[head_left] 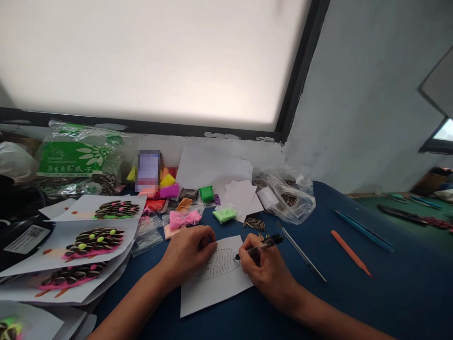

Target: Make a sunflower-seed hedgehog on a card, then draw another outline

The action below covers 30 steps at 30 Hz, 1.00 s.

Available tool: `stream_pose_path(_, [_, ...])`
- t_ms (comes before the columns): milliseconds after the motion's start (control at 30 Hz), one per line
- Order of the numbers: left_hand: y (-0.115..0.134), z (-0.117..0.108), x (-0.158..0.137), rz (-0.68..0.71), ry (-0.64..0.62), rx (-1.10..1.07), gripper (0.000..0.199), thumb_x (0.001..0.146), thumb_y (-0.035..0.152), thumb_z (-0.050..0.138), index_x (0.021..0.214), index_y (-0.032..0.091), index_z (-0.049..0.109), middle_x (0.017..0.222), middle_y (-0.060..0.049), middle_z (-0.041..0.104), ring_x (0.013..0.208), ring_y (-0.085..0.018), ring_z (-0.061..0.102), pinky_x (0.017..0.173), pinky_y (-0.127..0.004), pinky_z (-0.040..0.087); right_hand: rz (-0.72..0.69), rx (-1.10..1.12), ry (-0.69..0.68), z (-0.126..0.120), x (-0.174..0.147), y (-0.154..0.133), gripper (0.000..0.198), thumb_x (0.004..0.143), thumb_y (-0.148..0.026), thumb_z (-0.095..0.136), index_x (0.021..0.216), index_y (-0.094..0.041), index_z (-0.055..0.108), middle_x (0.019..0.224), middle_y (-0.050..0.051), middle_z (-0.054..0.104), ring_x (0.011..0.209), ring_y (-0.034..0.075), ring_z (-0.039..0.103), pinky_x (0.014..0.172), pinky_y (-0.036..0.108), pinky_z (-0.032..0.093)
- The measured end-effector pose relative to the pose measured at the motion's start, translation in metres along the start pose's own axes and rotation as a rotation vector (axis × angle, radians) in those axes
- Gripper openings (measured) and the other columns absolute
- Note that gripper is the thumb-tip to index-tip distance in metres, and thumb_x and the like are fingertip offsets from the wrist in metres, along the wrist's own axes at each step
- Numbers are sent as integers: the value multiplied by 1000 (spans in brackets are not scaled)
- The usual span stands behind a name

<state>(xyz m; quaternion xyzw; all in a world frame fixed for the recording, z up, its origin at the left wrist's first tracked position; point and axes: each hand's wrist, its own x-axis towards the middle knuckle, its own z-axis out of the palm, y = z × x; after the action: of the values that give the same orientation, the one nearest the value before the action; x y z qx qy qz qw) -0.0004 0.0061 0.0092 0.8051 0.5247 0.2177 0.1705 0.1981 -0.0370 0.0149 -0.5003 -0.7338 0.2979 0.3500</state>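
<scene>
A white sheet of paper (219, 298) lies in front of me, with a rounded outline filled with short wavy pen strokes drawn on it. My right hand (267, 269) is closed around a black pen (271, 242), whose tip meets the paper at the outline's right end. Over the paper's left edge rests my left hand (189, 250), fingers curled and thumb against the sheet, holding it down; its fingertips are partly hidden. Just beyond the paper is a small pile of striped sunflower seeds (254, 224).
Finished seed-and-clay hedgehog pictures (94, 243) are stacked at left. Bright clay packets (184, 218), blank paper pieces (244, 193) and a bag of seeds (290, 198) stand behind. At right lie a clear stick (302, 255), an orange tool (351, 252) and blue tweezers (364, 230).
</scene>
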Motion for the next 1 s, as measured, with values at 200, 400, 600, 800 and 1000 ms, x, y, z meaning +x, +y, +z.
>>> stream_pose_path(200, [0, -1, -1, 6, -1, -11, 13, 81, 30, 55, 79, 22, 66, 64, 2, 62, 59, -14, 53, 54, -25, 31, 2, -15, 9, 0, 1, 1, 19, 88, -24, 44, 69, -21, 42, 55, -6, 40, 47, 10, 40, 47, 23, 30])
stream_pose_path(400, [1, -1, 0, -2, -1, -1, 13, 80, 29, 55, 78, 23, 66, 64, 2, 62, 59, -14, 54, 54, -25, 31, -4, -23, 1, 0, 0, 1, 19, 87, -23, 46, 69, -21, 42, 53, -7, 38, 46, 9, 38, 45, 22, 28])
stream_pose_path(600, [0, -1, 0, 0, 2, -9, 11, 80, 29, 57, 78, 23, 65, 64, 2, 61, 60, -14, 54, 54, -24, 30, 4, 5, -1, 0, 0, 2, 18, 86, -23, 47, 69, -21, 42, 52, -7, 37, 46, 9, 36, 45, 22, 27])
stream_pose_path(800, [0, 0, 0, -5, 1, -15, 11, 80, 28, 57, 78, 22, 65, 65, 2, 61, 60, -14, 54, 54, -24, 30, 22, 9, 49, -2, 2, 2, 19, 87, -25, 45, 69, -21, 42, 53, -6, 38, 46, 10, 38, 45, 23, 28])
stream_pose_path(1000, [0, 0, -1, -3, 4, -25, 10, 80, 28, 57, 79, 22, 65, 65, 3, 61, 60, -14, 53, 54, -24, 30, 10, -24, 38, -2, 1, 2, 19, 87, -25, 44, 68, -21, 42, 53, -6, 38, 46, 10, 38, 45, 22, 28])
